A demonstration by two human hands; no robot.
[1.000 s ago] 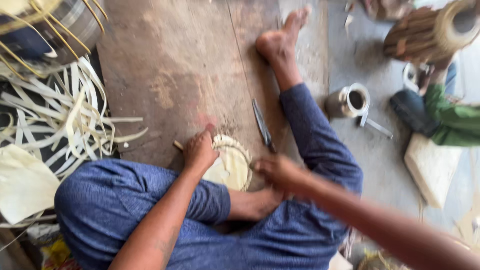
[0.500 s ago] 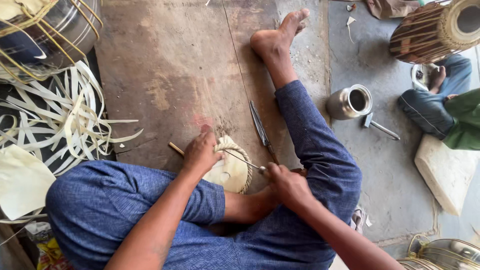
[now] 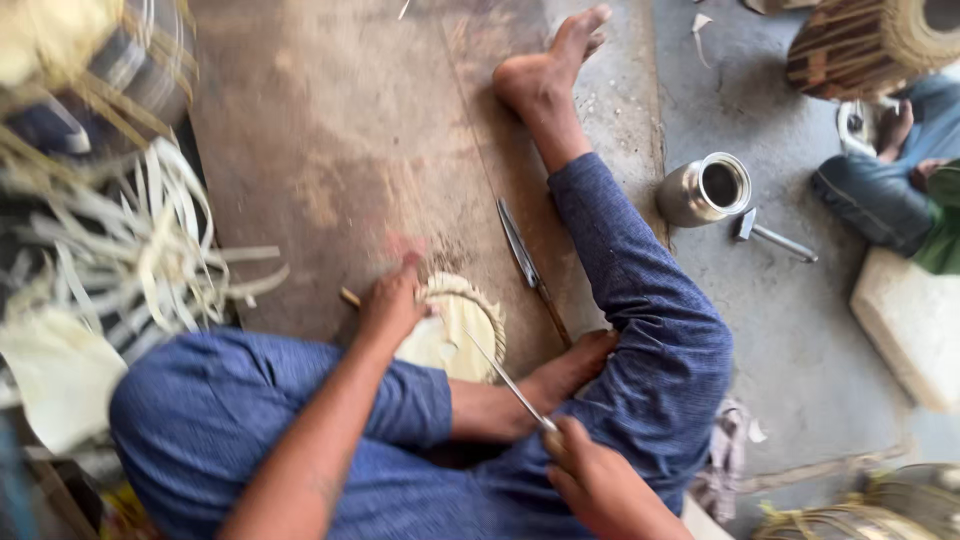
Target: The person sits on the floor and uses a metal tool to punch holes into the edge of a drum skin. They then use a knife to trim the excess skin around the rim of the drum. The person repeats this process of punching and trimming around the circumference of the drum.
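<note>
I sit on a wooden board [image 3: 330, 150] with my legs in blue trousers. My left hand [image 3: 392, 305] presses down on the edge of a small round woven disc [image 3: 465, 320] of pale strips, lying on the board in front of my lap. My right hand [image 3: 585, 475] grips a thin metal needle-like tool [image 3: 505, 378], whose tip points up toward the disc. A long knife [image 3: 528, 262] lies flat on the board beside my right leg. A thin stick pokes out from under my left hand.
A heap of pale split strips [image 3: 140, 250] lies at the left with a basket frame behind. On the concrete at the right stand a metal pot [image 3: 705, 190] and a small hammer [image 3: 775, 238]. Another person's legs [image 3: 880, 190] and a woven basket [image 3: 860, 45] are at far right.
My right hand has drawn back from the disc toward my lap, pulling the thin metal tool with it. The left hand stays on the disc.
</note>
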